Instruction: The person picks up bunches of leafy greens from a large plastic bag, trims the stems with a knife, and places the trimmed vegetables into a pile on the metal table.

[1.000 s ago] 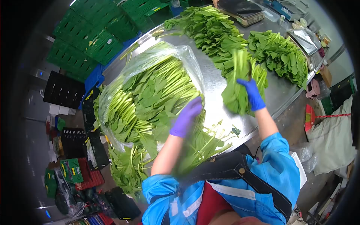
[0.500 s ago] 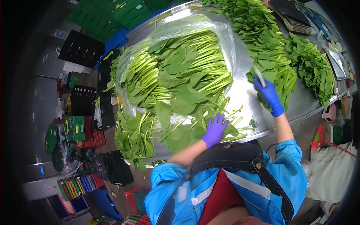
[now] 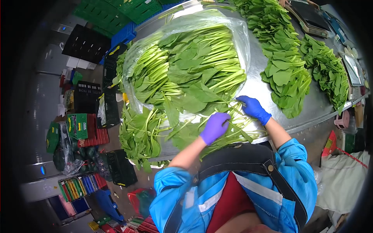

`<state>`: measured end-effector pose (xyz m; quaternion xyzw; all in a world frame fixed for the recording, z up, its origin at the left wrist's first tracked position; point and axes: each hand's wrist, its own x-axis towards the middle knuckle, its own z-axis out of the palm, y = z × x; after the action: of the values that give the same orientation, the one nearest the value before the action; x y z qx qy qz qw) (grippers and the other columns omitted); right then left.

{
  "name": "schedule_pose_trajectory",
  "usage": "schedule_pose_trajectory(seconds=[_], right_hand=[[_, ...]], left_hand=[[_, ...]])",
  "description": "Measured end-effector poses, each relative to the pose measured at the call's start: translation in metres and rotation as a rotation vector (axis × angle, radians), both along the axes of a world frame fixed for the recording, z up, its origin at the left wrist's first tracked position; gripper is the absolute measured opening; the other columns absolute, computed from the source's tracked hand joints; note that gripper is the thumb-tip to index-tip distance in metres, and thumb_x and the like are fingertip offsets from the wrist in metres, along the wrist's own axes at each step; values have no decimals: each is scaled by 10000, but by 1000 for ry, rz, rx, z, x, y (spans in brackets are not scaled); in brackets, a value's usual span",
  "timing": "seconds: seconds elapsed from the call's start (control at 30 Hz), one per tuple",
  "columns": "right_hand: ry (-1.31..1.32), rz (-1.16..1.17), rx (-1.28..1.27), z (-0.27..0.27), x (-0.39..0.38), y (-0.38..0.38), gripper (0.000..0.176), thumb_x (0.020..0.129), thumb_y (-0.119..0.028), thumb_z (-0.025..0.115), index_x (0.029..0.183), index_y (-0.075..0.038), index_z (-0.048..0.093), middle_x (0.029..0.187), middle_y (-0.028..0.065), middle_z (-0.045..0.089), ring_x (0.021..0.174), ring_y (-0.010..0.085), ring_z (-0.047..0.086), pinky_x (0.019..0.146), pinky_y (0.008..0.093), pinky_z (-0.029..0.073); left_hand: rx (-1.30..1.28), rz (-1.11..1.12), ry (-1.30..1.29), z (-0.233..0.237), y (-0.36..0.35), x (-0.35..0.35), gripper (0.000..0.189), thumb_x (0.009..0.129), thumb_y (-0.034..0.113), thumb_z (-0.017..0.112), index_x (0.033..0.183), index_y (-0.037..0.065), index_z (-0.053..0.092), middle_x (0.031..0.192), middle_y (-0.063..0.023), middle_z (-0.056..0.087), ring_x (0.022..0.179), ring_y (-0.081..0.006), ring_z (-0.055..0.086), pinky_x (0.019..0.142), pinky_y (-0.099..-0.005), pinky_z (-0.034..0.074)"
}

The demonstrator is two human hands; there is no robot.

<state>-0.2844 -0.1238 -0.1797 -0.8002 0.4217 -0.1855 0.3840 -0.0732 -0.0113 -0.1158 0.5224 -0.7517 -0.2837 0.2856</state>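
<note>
My left hand [image 3: 215, 127], in a purple glove, is curled over loose leafy stalks near the table's front edge. Its fingers close on a leafy green stalk [image 3: 241, 131]. My right hand [image 3: 254, 108], in a blue glove, is bent inward just to the right, fingers drawn together by the stalk ends; what they hold is hidden. Behind both hands lies a large pile of leafy greens [image 3: 190, 62], stems to the right, in an open clear plastic bag [image 3: 243, 39]. More loose greens [image 3: 140, 136] lie to the left.
Long rows of leafy greens [image 3: 285, 70] run along the right side of the metal table [image 3: 258, 83], with another bunch [image 3: 326, 66] beside them. A dark-topped scale [image 3: 309, 17] stands at the back right. Green crates [image 3: 103, 17] are stacked at the far left, black crates [image 3: 85, 43] nearby.
My right hand has come left and down from the right-hand row of greens to the loose stalks; the pale, narrow object in it no longer shows. My left hand has shifted slightly left and curled.
</note>
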Motion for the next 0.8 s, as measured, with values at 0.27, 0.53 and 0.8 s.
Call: schedule_pose_trajectory(seconds=[0.27, 0.53, 0.8], right_hand=[[48, -107, 63, 13, -12, 12, 334, 774, -83, 597, 1103, -119, 643, 843, 101, 662, 760, 262, 632, 707, 341, 487], [82, -241, 125, 34, -44, 22, 290, 809, -214, 618, 1073, -97, 650, 807, 107, 664, 692, 270, 622, 675, 360, 484], [-38, 2, -300, 91, 2, 58, 293, 728, -98, 625, 1017, -132, 657, 818, 106, 655, 684, 313, 625, 624, 383, 504]], left_hand=[[28, 18, -513, -18, -34, -46, 612, 709, 290, 677, 1223, 23, 475, 1013, -165, 577, 1013, -310, 511, 864, -427, 397], [227, 102, 41, -41, -10, -28, 547, 669, 169, 672, 1171, 19, 513, 951, -187, 633, 868, -358, 596, 740, -423, 484], [425, 109, 348, 0, 17, -3, 504, 719, 85, 678, 1177, -37, 508, 1022, -176, 608, 945, -232, 603, 847, -308, 462]])
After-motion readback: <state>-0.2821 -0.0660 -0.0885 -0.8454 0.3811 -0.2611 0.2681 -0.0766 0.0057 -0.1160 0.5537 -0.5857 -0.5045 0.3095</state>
